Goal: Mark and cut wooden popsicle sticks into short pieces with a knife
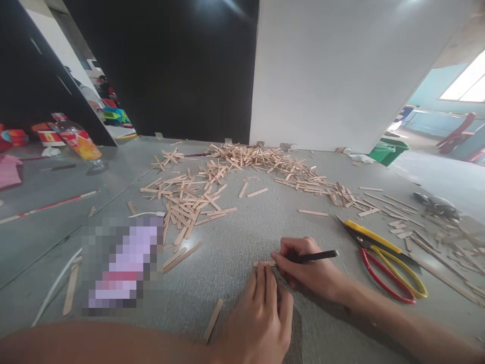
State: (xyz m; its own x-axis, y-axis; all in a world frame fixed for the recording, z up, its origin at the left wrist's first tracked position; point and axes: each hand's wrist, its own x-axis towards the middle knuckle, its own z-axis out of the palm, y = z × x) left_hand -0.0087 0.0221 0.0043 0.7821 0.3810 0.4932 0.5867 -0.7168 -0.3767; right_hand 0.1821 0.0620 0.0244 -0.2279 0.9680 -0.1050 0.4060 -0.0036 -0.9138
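Observation:
My left hand (265, 308) rests on the table, its fingertips pressing a short popsicle stick (261, 264) flat against the surface. In my right hand (308, 263) the fingers are pinched round a black pen (320, 256). The pen's back end points to the right, and its tip is hidden behind my fingers at the stick's right end. Just left of my left wrist lies another loose popsicle stick (214, 319). Beyond both hands, a large heap of popsicle sticks (261, 156) spreads across the table.
Right of my right hand lie a yellow-handled cutter (373, 236) and red-and-yellow-handled pliers (394, 278). Cut sticks and scraps (428, 242) cover the right side. At left are a blurred-out purple item (131, 263), a white cable (56, 283) and a tipped bottle (81, 144). Upright panels (322, 71) stand behind.

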